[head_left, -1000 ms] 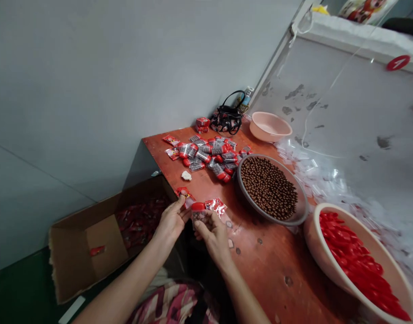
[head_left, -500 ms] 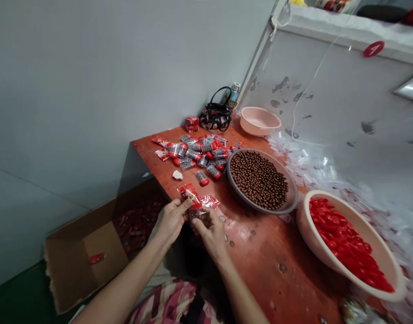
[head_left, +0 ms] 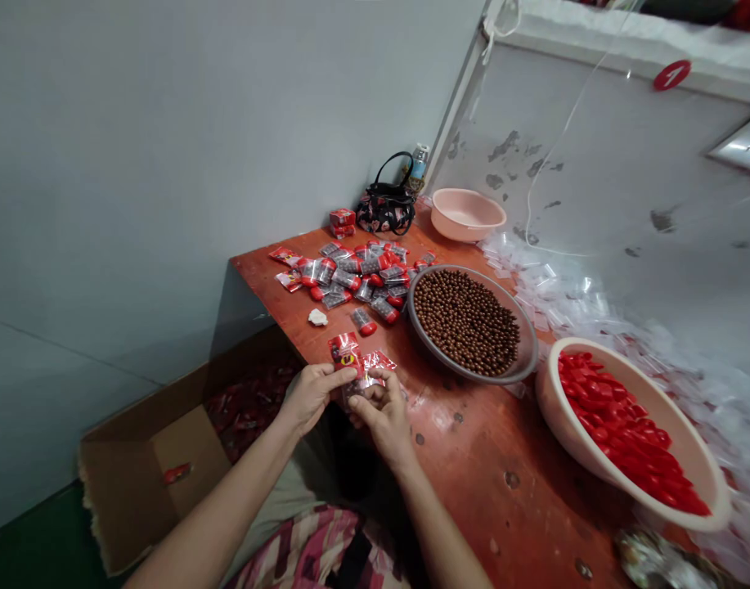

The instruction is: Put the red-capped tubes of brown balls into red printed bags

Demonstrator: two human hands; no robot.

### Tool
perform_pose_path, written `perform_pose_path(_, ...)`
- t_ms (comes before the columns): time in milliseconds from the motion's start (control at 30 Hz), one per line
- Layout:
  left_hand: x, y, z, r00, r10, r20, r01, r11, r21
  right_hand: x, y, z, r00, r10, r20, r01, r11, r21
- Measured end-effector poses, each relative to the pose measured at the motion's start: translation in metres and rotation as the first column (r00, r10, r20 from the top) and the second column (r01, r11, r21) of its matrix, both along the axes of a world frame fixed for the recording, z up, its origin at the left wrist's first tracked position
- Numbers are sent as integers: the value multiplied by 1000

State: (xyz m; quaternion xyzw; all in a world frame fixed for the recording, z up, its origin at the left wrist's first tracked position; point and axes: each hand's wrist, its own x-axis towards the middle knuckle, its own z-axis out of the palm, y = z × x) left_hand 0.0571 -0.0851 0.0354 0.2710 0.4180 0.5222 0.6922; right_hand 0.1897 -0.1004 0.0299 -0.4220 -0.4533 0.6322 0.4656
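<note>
Over the counter's (head_left: 473, 466) left edge, fingers of left hand (head_left: 316, 394) pinch a packet (head_left: 344, 352); fingers of right hand (head_left: 387, 419) grip a part-hidden vial (head_left: 354, 389), probably held close for control. Bowl (head_left: 526, 342) nearby, presumably for reach.

Red printed packet (head_left: 345, 350), upper end free, overlapping clear dark-filled container (head_left: 354, 388), both held

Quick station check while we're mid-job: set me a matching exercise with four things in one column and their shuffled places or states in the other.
Things
1. Left hand
2. Grey basin
3. Black handbag
4. Cardboard box

Places or states
A. At the far end of the table
B. Pinching a red packet
C. Below table level, to the left
D. Filled with brown balls

Pairs: 1-B; 2-D; 3-A; 4-C
</note>
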Motion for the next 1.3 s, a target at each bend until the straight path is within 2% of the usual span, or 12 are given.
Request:
perform_pose_path(100, 4, -1, 0, 999, 34, -21, -34, 999, -15, -2, -1, 3, 997, -52, 62, 49, 997, 51)
perform_pose_path(200, 9, -4, 2, 999, -13, 34, 14, 1000, -20, -4, 2, 2, 999, -12, -48, 11, 1000, -18)
perform_pose_path(300, 10, -6, 4, 993, -43, 110, 45, 999, -19, -4, 6, 0, 988, -26, -154, 18, 998, -52)
perform_pose_path(467, 5, -9, -1, 977, 118, 177, -104, 991, -83, -5, 4, 3, 978, 8, -207, -20, 998, -55)
perform_pose_path(600, 0, -18, -7, 958, 157, 241, -138, 986, -95, -14, 6, 3, 984, -1, -179, -11, 998, -67)
perform_pose_path(767, -10, -29, -13, 936, 237, 261, -208, 969, -135, -31, 11, -5, 996, 31, -80, -35, 998, -47)
perform_pose_path(900, -30, -30, -21, 879, 371, 298, -326, 926, -192, -30, 13, -9, 999, 45, -4, -45, 998, -38)
perform_pose_path(1000, -41, -29, -24, 832, 455, 317, -398, 888, -228, -19, 14, -5, 1000, 13, 20, -13, 999, -39)
perform_pose_path(1100, -40, -29, -24, 845, 418, 334, -361, 906, -221, -16, 16, 1, 999, 12, 38, -11, 1000, -17)
perform_pose_path(1200, -30, -31, -20, 861, 369, 349, -315, 927, -203, -24, 16, 4, 995, 63, 74, -65, 998, 23)
perform_pose_path(1300, -20, -33, -16, 880, 336, 336, -291, 940, -178, -32, 15, 4, 993, 53, 110, -60, 996, 62)
